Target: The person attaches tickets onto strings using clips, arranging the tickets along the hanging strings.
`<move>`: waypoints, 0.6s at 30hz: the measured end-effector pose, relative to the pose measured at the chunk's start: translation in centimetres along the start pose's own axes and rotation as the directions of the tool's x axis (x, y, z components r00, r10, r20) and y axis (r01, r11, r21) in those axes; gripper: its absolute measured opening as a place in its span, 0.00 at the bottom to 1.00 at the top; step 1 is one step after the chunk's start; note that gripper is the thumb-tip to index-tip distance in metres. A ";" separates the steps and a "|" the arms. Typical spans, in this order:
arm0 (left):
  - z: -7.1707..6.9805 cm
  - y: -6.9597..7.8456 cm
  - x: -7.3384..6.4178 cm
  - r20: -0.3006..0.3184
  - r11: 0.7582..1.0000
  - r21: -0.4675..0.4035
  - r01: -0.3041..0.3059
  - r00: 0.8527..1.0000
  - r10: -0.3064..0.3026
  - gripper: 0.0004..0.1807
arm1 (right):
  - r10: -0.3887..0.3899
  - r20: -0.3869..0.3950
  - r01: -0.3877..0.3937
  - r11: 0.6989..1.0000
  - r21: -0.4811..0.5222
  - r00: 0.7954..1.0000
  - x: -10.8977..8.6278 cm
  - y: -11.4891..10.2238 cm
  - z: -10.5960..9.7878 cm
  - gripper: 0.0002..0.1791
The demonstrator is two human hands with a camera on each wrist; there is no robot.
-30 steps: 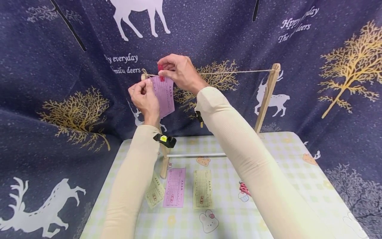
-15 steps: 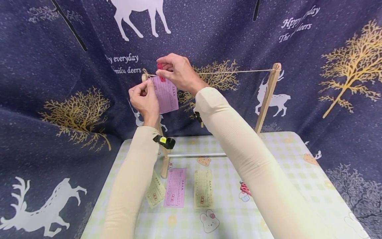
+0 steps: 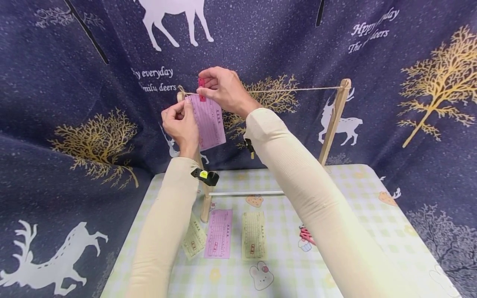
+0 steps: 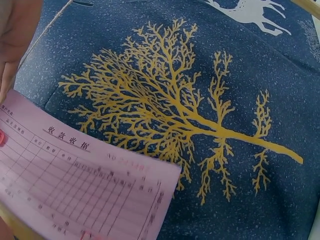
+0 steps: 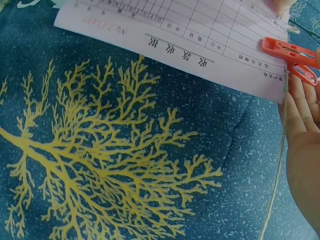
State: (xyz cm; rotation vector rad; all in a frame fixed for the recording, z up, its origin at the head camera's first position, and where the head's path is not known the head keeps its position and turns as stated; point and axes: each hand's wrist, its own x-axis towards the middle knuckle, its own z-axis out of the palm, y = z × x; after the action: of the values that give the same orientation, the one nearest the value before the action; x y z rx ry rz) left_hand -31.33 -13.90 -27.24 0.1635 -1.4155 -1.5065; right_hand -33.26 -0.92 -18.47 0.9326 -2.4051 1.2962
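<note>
Paper slip (image 3: 210,122) at string (image 3: 294,90), left hand (image 3: 181,126) pinching its corner, right hand (image 3: 228,92) holding red clip (image 5: 279,47) on its edge

In the upper middle of the frame, the pink slip's (image 3: 210,122) loose lower edge hangs lower than half a second ago and farther right than a second ago. The red clip (image 3: 202,98) stands more upright than half a second ago; the right hand (image 3: 228,92) has perhaps edged rightward, though the shift is too small to be sure.
</note>
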 end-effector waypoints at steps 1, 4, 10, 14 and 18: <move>0.0 0.0 0.0 -0.003 1.000 -0.005 -0.001 1.000 0.001 0.06 | 0.007 0.003 -0.007 1.000 -0.010 1.000 0.0 0.0 -0.1 0.24; -0.2 0.1 0.0 -0.004 1.000 -0.020 -0.007 1.000 0.007 0.07 | 0.013 -0.009 -0.013 0.999 -0.048 1.000 -0.2 0.0 -0.5 0.26; -0.7 0.5 -0.1 0.037 0.998 -0.050 -0.029 0.999 0.031 0.09 | -0.099 -0.098 0.098 0.995 -0.011 0.990 -1.4 0.3 -1.8 0.22; -1.4 0.2 0.0 0.072 0.997 -0.063 -0.042 0.996 0.046 0.08 | -0.189 -0.160 0.196 0.980 0.024 0.969 -2.8 0.5 -2.8 0.16; -2.0 -0.8 0.2 0.120 0.995 -0.088 -0.041 0.991 0.052 0.03 | -0.157 -0.168 0.171 0.982 0.075 0.973 -4.3 0.5 -3.8 0.13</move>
State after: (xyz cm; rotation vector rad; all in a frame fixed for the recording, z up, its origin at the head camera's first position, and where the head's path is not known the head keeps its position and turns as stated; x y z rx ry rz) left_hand -30.47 -15.53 -28.35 -0.0149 -1.4385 -1.5573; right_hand -30.63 4.21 -18.72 0.9871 -2.1165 1.3705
